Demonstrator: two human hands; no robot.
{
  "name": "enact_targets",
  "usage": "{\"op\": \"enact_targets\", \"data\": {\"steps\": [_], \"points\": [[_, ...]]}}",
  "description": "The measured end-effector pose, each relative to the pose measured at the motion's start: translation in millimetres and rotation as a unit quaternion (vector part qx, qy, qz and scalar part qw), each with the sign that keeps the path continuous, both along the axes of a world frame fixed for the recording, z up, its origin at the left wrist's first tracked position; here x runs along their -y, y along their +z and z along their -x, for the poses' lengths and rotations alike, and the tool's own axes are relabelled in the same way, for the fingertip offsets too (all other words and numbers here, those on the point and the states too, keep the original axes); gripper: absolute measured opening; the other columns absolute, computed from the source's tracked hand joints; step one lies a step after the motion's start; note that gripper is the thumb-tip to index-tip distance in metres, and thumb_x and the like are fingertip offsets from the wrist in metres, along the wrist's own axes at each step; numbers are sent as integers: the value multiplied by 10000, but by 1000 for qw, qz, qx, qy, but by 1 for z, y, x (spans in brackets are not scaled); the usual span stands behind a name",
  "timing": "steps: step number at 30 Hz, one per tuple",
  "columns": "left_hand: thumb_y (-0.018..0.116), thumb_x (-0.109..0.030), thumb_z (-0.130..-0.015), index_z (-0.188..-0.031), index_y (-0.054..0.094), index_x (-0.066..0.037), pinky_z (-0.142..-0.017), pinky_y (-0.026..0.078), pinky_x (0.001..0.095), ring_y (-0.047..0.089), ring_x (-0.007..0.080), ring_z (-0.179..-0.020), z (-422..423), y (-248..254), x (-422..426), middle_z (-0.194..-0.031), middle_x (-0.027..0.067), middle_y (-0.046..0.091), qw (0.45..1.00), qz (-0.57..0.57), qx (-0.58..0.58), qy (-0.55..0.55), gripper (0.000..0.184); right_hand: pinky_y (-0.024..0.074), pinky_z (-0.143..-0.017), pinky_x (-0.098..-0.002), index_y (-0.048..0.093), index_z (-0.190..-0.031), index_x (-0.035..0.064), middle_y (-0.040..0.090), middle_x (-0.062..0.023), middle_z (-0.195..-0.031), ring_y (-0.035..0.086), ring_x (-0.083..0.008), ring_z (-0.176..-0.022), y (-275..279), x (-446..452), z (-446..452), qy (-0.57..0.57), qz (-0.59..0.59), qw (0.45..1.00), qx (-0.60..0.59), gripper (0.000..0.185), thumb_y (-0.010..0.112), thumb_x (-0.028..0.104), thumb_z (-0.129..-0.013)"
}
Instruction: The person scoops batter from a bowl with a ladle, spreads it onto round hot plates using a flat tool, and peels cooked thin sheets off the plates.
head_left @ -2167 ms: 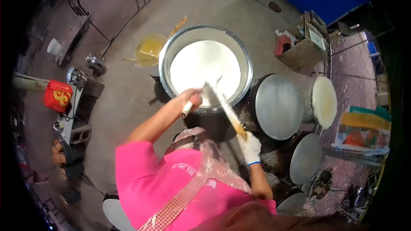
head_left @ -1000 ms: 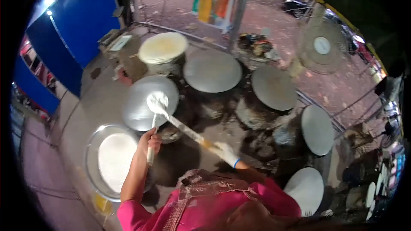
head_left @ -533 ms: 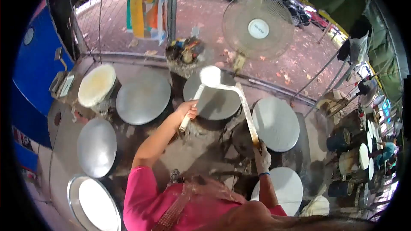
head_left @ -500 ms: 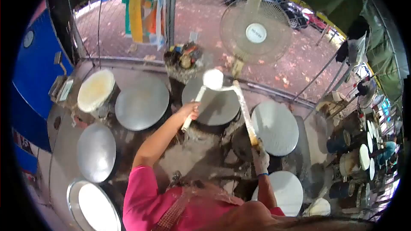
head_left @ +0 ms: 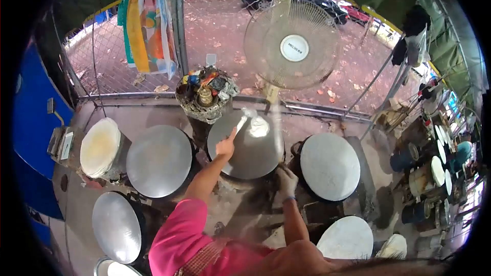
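Observation:
My left hand [head_left: 225,147] is closed round a short white stick [head_left: 240,124], held above the middle round griddle [head_left: 240,153]. By the stick's far end a white rounded patch [head_left: 259,127] shows over the griddle's upper part; whether it lies on the metal I cannot tell. At the griddle's right edge, my gloved right hand [head_left: 287,180], with a blue band at the wrist, is closed round a long pale stick [head_left: 277,130]. That stick points away from me and is smeared by motion.
More round griddles stand at left [head_left: 159,161], lower left [head_left: 116,227] and right [head_left: 330,166]. A pale-topped round stand [head_left: 101,147] is far left. Behind the middle griddle are a cluttered bin [head_left: 205,99] and a fan [head_left: 294,48], before a wire fence.
The white rounded piece, raised between the two sticks before, now shows lower, over the griddle. My left hand has moved slightly down, and my right hand has come left and up to the griddle's edge.

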State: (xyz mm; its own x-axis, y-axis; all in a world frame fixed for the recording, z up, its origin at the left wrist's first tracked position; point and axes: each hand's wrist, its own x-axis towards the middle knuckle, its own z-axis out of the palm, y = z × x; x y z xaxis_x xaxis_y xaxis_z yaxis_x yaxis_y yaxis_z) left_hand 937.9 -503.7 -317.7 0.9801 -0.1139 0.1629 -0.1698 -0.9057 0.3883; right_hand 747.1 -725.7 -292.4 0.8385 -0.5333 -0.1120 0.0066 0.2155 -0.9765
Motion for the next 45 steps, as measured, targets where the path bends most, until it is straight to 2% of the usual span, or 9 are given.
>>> {"op": "enact_targets", "data": {"steps": [3, 4, 8, 12, 14, 17, 22, 27, 45], "points": [[488, -82, -777, -1395, 183, -333, -656, 474, 479, 582, 429, -736, -12, 32, -1, -879, 229, 597, 996, 90, 4, 13, 734, 472, -709, -383, 662, -983, 131, 657, -142, -884, 637, -230, -818, -13, -8, -19, 74, 473, 837, -264, 350, 507, 411, -842], [498, -84, -773, -1398, 184, -320, -648, 468, 476, 577, 429, -728, -14, 57, -7, -855, 238, 594, 990, 141, 17, 16, 738, 469, -723, -411, 666, -969, 154, 646, -159, -903, 632, -251, -842, -9, 3, -24, 98, 514, 785, -332, 366, 484, 446, -846], [499, -66, -767, -1389, 251, -245, -697, 471, 405, 585, 401, -786, -10, 85, -54, -909, 229, 602, 950, 303, 69, -28, 694, 489, -721, -399, 651, -963, 81, 653, -165, -872, 628, -307, -834, -59, -26, -53, -15, 40, 997, -65, 299, 528, 310, -816], [529, -11, -743, -1373, 310, -191, -766, 459, 334, 604, 333, -869, 58, 26, -115, -1105, 199, 569, 943, 314, -110, -26, 692, 484, -727, -371, 648, -954, 15, 666, -116, -804, 630, -289, -793, -6, -47, -93, 58, 536, 819, -196, 272, 530, 223, -825], [552, -2, -727, -1363, 339, -173, -791, 454, 323, 603, 259, -948, 110, 10, -145, -1152, 169, 568, 936, 296, -190, 28, 693, 493, -671, -337, 651, -917, -10, 654, -96, -759, 626, -232, -739, 43, -23, -65, 76, 460, 850, -246, 242, 528, 180, -830], [554, 13, -714, -1355, 364, -172, -753, 460, 294, 573, 177, -891, 163, -38, -182, -1153, 127, 561, 951, 302, -73, -1, 694, 471, -568, -252, 659, -893, 2, 643, -106, -741, 623, -138, -681, -11, -28, -37, -38, -138, 989, -21, 200, 567, 158, -808], [547, -37, -712, -1357, 367, -179, -716, 462, 270, 542, 157, -822, 185, -9, -192, -1116, 90, 562, 892, 388, -225, 55, 685, 469, -738, -307, 663, -975, 32, 674, -89, -874, 616, -146, -811, 4, -83, -71, 100, 291, 936, -168, 317, 634, 245, -743], [552, -80, -711, -1370, 341, -202, -451, 402, 268, 464, 108, -494, 179, -3, -202, -686, 29, 530, 875, 365, -299, 107, 702, 464, -615, -231, 647, -968, -9, 638, -69, -822, 579, -159, -683, -31, -33, -41, 52, -106, 991, -66, 239, 619, 161, -803], [513, -23, -818, -1392, 189, -170, -326, 300, 218, 359, 72, -375, 220, 51, -146, -534, -21, 399, 798, 548, -211, 135, 675, 433, -707, -238, 657, -897, 9, 650, -40, -871, 569, -117, -787, 12, 61, -110, 280, -146, 931, -183, 201, 641, 172, -780]]}}
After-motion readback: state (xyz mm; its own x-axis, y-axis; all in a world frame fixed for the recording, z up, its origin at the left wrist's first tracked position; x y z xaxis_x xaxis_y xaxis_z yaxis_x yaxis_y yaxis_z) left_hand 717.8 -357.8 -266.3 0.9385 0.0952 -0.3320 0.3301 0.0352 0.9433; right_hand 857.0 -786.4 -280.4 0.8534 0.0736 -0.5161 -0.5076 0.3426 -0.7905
